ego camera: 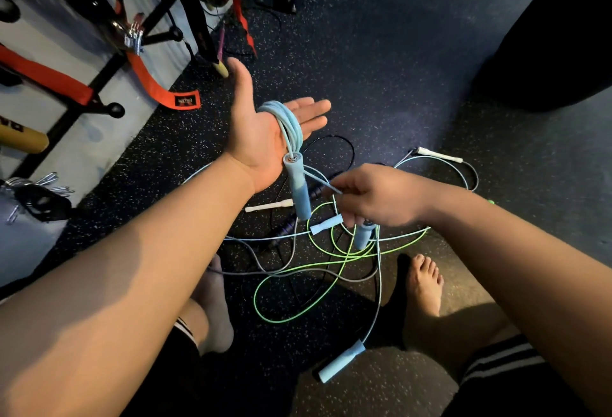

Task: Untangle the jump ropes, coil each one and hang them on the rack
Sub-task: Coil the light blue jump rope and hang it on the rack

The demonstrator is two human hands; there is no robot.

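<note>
The blue jump rope is wound in several turns round the palm of the left hand, whose fingers are extended flat. One blue handle hangs just below the coil. The right hand, below and right of the coil, pinches the free cord between curled fingers. Beneath the coil, the remaining ropes lie tangled on the floor. The rack stands well left of the coil.

Risk: with the fingers unclosed, turns may slip off the palm. The trailing cord may also snag the tangle and drag it.
</note>
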